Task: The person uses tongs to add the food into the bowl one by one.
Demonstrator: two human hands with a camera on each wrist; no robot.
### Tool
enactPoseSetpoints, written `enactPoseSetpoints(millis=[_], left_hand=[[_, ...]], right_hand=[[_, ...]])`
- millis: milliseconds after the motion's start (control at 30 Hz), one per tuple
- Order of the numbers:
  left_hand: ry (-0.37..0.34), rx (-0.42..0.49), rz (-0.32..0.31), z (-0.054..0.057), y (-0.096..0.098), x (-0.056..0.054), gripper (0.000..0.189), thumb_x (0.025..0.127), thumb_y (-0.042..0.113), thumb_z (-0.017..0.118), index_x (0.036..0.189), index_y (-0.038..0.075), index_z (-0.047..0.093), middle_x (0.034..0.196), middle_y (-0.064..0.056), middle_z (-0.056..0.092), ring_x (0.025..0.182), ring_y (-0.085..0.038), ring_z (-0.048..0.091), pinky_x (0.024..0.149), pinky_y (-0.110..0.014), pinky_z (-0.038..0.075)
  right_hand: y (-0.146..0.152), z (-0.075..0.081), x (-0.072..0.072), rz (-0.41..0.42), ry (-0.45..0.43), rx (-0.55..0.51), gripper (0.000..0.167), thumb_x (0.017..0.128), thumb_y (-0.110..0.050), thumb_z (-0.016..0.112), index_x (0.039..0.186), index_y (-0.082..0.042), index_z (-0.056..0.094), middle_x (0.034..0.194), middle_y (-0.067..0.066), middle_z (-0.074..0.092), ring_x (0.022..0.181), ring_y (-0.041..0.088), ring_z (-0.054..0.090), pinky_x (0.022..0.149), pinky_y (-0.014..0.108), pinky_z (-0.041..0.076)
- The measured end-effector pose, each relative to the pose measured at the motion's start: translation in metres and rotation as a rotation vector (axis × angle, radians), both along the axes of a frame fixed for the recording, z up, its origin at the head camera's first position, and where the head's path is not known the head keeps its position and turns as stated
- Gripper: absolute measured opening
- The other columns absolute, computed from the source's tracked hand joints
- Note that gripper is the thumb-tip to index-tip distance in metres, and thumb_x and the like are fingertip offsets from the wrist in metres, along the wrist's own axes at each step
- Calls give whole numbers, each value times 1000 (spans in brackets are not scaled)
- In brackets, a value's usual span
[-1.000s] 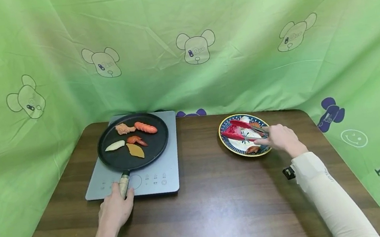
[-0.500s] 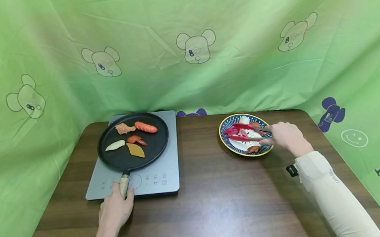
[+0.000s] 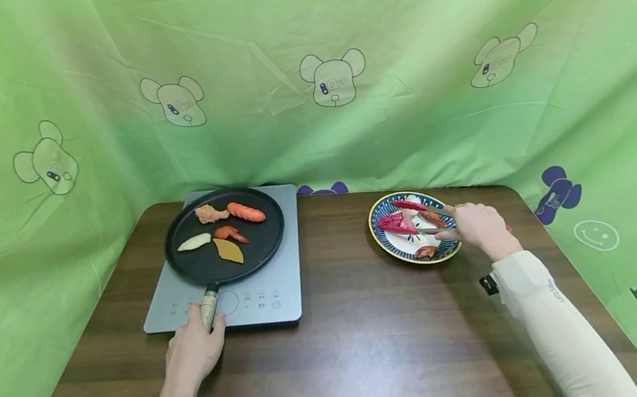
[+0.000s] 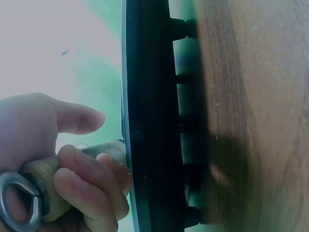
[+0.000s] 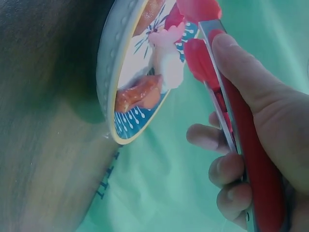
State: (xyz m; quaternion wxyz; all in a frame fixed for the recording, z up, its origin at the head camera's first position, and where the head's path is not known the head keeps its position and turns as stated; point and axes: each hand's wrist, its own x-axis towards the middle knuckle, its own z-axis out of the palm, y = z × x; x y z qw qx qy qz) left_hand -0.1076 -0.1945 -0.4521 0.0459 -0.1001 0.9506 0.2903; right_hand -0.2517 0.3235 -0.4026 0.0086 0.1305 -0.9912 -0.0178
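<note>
My left hand grips the pale, wood-like handle of a flat black frying pan; the left wrist view shows its fingers curled round the handle. Red-tipped metal tongs are in my right hand, thumb on one arm and fingers round the other. Their two tips stand apart over a blue-patterned plate with a yellow rim. Near the tips lie pink and white food pieces. A brown glazed piece lies close to the plate's edge.
Under the pan is a grey induction cooktop. The pan bears several food pieces, among them a drumstick, a scored sausage and a yellow slice. Green cloth hangs behind the brown wooden table.
The tongs' tips drew nearer each other, then parted again over the plate. My right hand has shifted slightly to the right. The left hand keeps its grip on the pan handle.
</note>
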Motion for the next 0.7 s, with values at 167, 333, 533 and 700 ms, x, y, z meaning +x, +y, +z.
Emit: enactPoseSetpoints(millis=[167, 333, 533, 700], left_hand=[[-9, -5, -2, 0, 0, -1, 61, 96, 43, 44, 129, -6, 31, 71, -15, 48, 53, -26, 46, 45, -38, 34], [-8, 0, -4, 1, 1, -1, 62, 96, 44, 43, 130, -6, 30, 72, -16, 48, 54, -26, 47, 46, -38, 35], [-3, -8, 3, 1, 1, -1, 60, 96, 42, 44, 129, -5, 32, 72, -15, 49, 53, -26, 47, 46, -37, 35], [-5, -8, 3, 0, 1, -1, 58, 96, 41, 45, 129, -5, 32, 72, -15, 48, 53, -26, 47, 45, -37, 35]], right_hand=[[0, -1, -2, 24, -8, 17, 58, 82, -47, 69, 119, -4, 62, 98, 27, 63, 87, 48, 59, 69, 58, 45], [-1, 7, -2, 26, -75, 6, 54, 82, -48, 69, 113, -4, 65, 95, 26, 64, 86, 48, 60, 69, 57, 45], [0, 13, -3, 23, -163, -18, 46, 83, -47, 68, 100, -4, 69, 84, 17, 63, 79, 39, 61, 68, 54, 46], [3, 7, -2, 25, -174, -32, 46, 85, -47, 65, 103, -6, 70, 84, 16, 63, 80, 40, 61, 69, 55, 46]])
